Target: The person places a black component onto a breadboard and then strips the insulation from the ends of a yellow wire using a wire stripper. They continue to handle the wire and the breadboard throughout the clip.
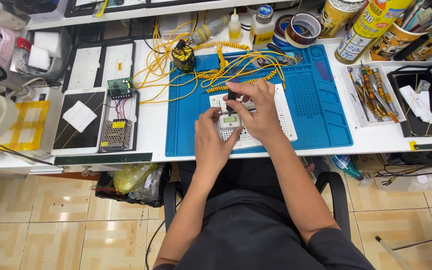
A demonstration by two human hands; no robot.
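A small white device with a pale green screen (pixel 229 121) rests on a white perforated tray (pixel 286 117) on the blue work mat (pixel 321 105). My left hand (pixel 211 142) grips the device from the left side. My right hand (pixel 256 107) holds a dark-handled tool (pixel 231 96) upright with its tip down on the device's top edge. Yellow coiled cables (pixel 221 70) lie just behind both hands.
A green circuit board (pixel 120 86), a metal power supply (pixel 116 134) and a phone with a white cloth (pixel 78 120) lie left. Bottles and tape rolls (pixel 301 27) stand behind; a tray of tools (pixel 373 95) right. A bin (pixel 131 182) sits under the bench; chair arms flank me.
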